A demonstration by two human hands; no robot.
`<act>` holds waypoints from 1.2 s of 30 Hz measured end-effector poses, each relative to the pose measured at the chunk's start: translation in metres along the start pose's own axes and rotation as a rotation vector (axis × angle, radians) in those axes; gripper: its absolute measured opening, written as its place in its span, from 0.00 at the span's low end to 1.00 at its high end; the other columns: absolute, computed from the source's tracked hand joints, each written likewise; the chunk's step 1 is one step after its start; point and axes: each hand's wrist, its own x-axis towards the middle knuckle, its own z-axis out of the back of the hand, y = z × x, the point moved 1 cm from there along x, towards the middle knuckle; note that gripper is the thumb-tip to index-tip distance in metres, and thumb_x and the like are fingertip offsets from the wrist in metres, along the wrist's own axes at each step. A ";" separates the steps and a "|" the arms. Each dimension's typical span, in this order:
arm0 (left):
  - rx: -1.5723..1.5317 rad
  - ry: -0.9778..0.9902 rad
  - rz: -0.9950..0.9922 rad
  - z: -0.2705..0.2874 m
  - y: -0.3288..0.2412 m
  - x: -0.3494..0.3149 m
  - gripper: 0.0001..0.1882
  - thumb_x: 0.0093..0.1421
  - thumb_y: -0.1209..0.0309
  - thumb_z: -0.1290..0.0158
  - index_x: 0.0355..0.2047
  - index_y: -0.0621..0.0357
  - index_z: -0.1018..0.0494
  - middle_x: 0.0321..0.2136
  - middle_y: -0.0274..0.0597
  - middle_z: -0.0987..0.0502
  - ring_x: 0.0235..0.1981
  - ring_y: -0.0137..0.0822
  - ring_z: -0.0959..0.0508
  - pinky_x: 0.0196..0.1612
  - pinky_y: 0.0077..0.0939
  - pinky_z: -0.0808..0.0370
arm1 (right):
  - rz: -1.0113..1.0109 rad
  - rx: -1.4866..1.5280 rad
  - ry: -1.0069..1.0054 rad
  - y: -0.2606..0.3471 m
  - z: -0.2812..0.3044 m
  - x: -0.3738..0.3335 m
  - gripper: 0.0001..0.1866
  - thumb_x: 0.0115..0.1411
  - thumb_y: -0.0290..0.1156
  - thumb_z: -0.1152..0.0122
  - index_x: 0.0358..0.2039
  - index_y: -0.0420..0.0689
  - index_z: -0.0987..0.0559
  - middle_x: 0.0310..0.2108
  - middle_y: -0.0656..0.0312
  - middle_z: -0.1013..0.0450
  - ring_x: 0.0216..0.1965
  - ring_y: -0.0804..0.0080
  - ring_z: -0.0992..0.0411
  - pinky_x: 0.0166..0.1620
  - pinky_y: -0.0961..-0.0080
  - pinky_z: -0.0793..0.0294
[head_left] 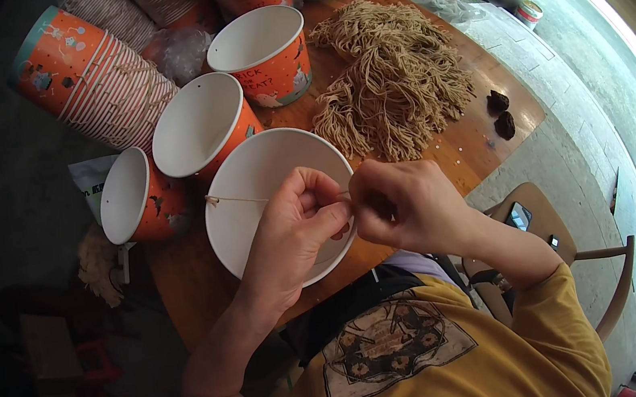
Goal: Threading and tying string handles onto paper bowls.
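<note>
In front of me a paper bucket [238, 177], white inside, stands on the table with its mouth up. A thin tan cord [241, 200] runs from a knot at its left rim across the mouth to my hands. My left hand [298, 230] is closed over the bucket, pinching the cord between thumb and fingers. Close beside it, at the right rim, my right hand [408, 202] is closed too, its fingertips at the cord's end. The fingers hide the very end of the cord and part of the right rim.
Orange paper buckets [271, 67] stand behind and left, beside a leaning nested stack [103, 86]. More stacks line the back. A heap of tan cords [398, 77] lies on the wooden table [511, 94], near two dark lumps [501, 114]. A chair [531, 209] holding a phone [519, 216] stands right.
</note>
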 end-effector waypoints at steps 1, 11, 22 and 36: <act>0.019 0.004 0.001 0.000 0.000 0.000 0.08 0.58 0.79 0.48 0.35 0.61 0.36 0.28 0.35 0.29 0.30 0.24 0.29 0.35 0.18 0.31 | 0.001 0.000 0.001 -0.001 0.001 0.002 0.07 0.48 0.25 0.39 0.28 0.43 0.27 0.20 0.65 0.33 0.20 0.76 0.32 0.22 0.79 0.33; -0.003 0.013 0.038 0.001 -0.001 0.000 0.08 0.57 0.79 0.49 0.35 0.60 0.36 0.28 0.35 0.29 0.30 0.23 0.29 0.35 0.18 0.31 | -0.302 0.788 0.000 -0.016 -0.005 -0.010 0.05 0.59 0.28 0.47 0.34 0.42 0.25 0.17 0.73 0.34 0.18 0.88 0.37 0.21 0.89 0.41; 0.039 0.051 0.015 -0.001 0.001 0.000 0.09 0.58 0.78 0.49 0.38 0.60 0.36 0.32 0.35 0.29 0.33 0.24 0.29 0.39 0.19 0.31 | -0.395 0.781 0.057 -0.020 -0.003 -0.013 0.07 0.62 0.33 0.43 0.35 0.44 0.26 0.21 0.72 0.30 0.19 0.89 0.34 0.21 0.88 0.36; 0.380 0.023 -0.074 -0.009 0.005 -0.002 0.08 0.61 0.75 0.49 0.39 0.62 0.35 0.31 0.35 0.28 0.33 0.22 0.28 0.39 0.19 0.29 | -0.405 0.908 0.043 -0.027 -0.005 -0.013 0.08 0.61 0.34 0.41 0.36 0.44 0.25 0.23 0.72 0.29 0.20 0.90 0.35 0.22 0.91 0.37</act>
